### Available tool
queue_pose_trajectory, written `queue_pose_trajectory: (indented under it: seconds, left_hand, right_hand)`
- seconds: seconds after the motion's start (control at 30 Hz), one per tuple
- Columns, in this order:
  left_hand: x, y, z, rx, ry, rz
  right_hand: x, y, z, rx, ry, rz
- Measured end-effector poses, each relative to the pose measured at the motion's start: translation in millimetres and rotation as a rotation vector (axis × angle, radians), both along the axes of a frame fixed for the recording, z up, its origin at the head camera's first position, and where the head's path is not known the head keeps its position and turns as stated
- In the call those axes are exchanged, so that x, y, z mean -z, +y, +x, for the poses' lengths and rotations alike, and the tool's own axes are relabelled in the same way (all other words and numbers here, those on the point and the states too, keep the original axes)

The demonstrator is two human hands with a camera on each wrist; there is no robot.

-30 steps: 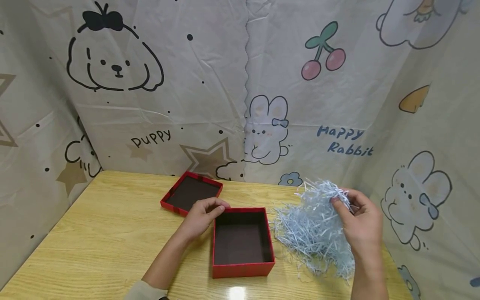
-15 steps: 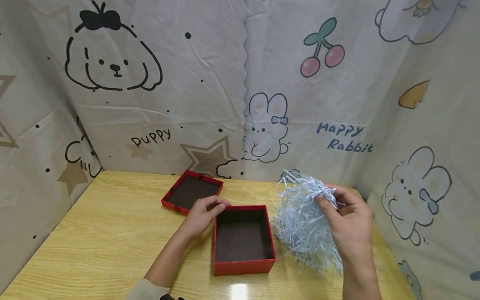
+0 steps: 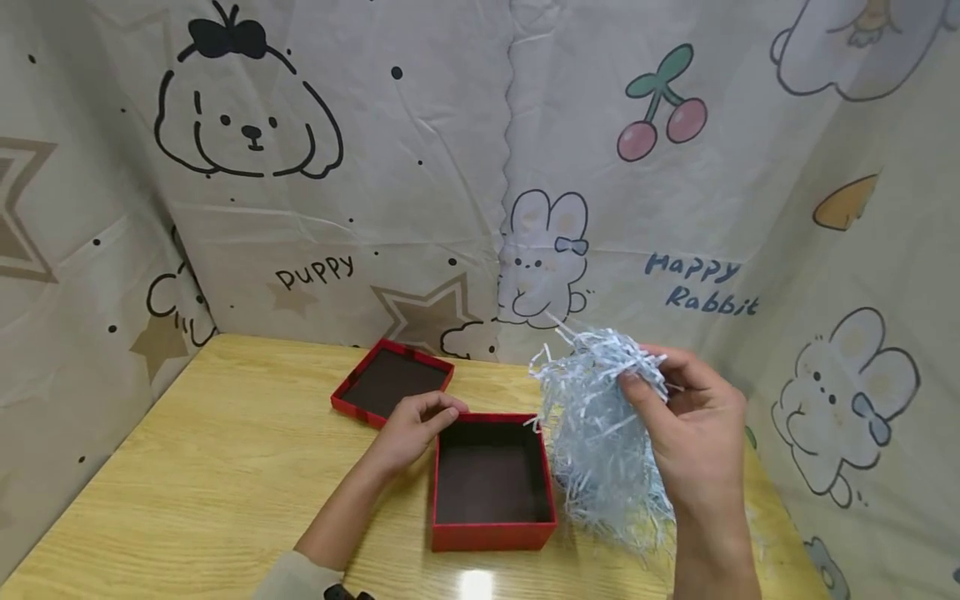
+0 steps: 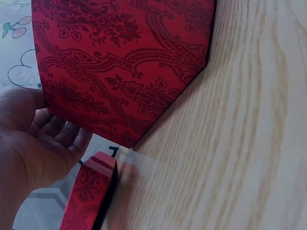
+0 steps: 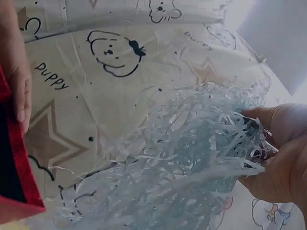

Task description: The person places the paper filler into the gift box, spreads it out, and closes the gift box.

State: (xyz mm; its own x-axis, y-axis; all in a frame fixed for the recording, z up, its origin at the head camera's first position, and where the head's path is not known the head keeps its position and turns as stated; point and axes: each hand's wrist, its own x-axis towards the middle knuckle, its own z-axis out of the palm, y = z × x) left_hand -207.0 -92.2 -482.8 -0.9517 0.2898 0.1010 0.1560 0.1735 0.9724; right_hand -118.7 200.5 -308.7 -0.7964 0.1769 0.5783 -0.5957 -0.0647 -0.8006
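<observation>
A square red gift box [image 3: 495, 537] with a dark inside stands uncovered on the table. My left hand [image 3: 412, 429] holds it at the back left corner, thumb by the rim. In the left wrist view the red patterned side of the box [image 4: 115, 62] shows, with the left hand [image 4: 38, 139] against its edge. My right hand [image 3: 697, 425] pinches a loose clump of pale blue shredded paper [image 3: 600, 400] beside the box's right wall. The right wrist view shows the strands of shredded paper [image 5: 192, 143] hanging from thumb and fingers of the right hand [image 5: 283, 148].
The box's lid [image 3: 390, 382] lies upside down behind the left hand. The wooden table [image 3: 225, 467] meets a printed cloth [image 3: 420, 167] at the back and another cloth side at the right. Some loose paper strands lie right of the box.
My right hand has moved left toward the box, lifting the shredded paper into a taller hanging clump. My left hand has stayed at the box's corner.
</observation>
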Motion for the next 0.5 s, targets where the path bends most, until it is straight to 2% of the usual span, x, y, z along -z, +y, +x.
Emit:
queue_pose_trajectory:
  seconds: [0.23, 0.5]
  left_hand:
    - [-1.8, 0.2, -3.7, -0.016, 0.001, -0.018]
    - [-0.1, 1.5, -2.9, -0.007, -0.016, -0.008]
  right_hand:
    - [-16.6, -23, -6.6, -0.043, 0.008, 0.004]
    - [-18.4, -44, -11.3, -0.130, 0.076, -0.014]
